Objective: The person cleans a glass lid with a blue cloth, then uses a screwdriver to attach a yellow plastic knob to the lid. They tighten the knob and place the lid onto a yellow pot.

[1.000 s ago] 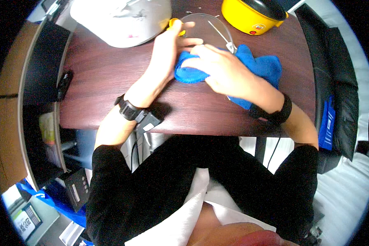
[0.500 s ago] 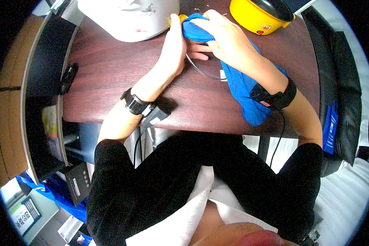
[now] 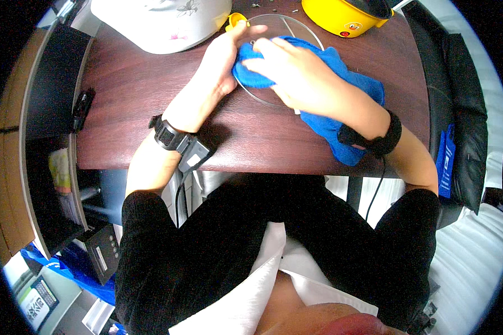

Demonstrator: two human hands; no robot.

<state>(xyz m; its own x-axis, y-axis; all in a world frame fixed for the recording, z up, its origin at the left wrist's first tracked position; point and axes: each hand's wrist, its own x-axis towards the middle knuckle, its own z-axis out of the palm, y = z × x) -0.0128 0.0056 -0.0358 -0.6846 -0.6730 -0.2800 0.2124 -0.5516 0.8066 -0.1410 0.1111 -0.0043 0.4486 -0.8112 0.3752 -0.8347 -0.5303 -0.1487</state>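
Note:
A round clear glass lid [image 3: 288,23] with a thin metal rim is tilted over the table between my hands. My left hand [image 3: 221,58] grips its left edge, with the fingers partly hidden. Beside those fingertips, a small yellow piece [image 3: 237,21] shows at the lid's edge; whether it is attached I cannot tell. My right hand [image 3: 299,72] presses a bunched blue cloth [image 3: 254,72] against the glass, fingers bent over it. The cloth's loose end hangs under my right forearm to the table.
A white appliance [image 3: 162,25] with a flower print stands at the far left of the dark wooden table [image 3: 123,123]. At the far right is a yellow pot [image 3: 341,19] with a dark inside. Small crumbs lie between them. A black object [image 3: 82,109] rests at the left edge.
My left hand has turned and shifted toward the lid's left edge. My right hand has moved slightly left and nearer with the cloth. More of the lid's rim now shows.

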